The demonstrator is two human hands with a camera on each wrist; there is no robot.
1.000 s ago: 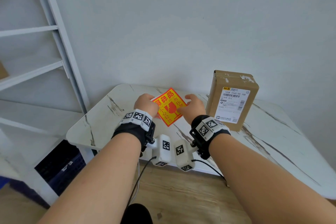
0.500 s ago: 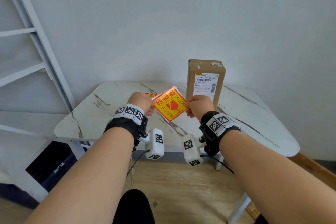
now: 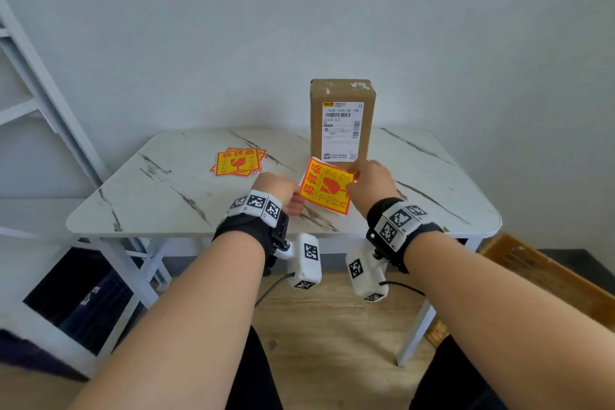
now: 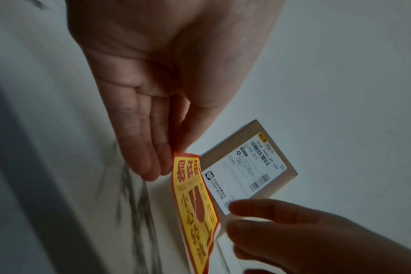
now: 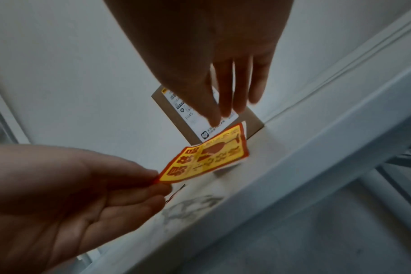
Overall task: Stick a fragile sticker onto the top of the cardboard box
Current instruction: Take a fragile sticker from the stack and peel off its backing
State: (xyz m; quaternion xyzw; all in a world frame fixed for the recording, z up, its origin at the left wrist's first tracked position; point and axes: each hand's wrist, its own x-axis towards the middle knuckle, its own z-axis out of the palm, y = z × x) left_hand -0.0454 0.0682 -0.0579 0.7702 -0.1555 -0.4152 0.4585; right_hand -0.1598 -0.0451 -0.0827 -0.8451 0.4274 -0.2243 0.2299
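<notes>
The brown cardboard box (image 3: 342, 100) (image 4: 225, 148) (image 5: 252, 118) stands upright at the back of the table, its white shipping label facing me. A yellow and red fragile sticker (image 3: 326, 185) (image 4: 195, 204) (image 5: 207, 157) hangs tilted in the air just in front of the box's base. My left hand (image 3: 283, 193) (image 4: 167, 153) (image 5: 153, 179) pinches its near left corner between thumb and fingers. My right hand (image 3: 369, 176) (image 4: 232, 218) (image 5: 219, 115) has thumb and forefinger at the far right corner, where white backing shows.
A small pile of the same stickers (image 3: 238, 161) lies on the marble-patterned table (image 3: 166, 203) to the left. A white shelf frame (image 3: 50, 110) stands at the left. A wooden crate (image 3: 532, 270) sits on the floor at the right, a dark bin (image 3: 83, 293) under the table.
Both hands have carried the sticker off the pile and to the right, in front of the box. The sticker has turned, and the pile now lies uncovered on the table.
</notes>
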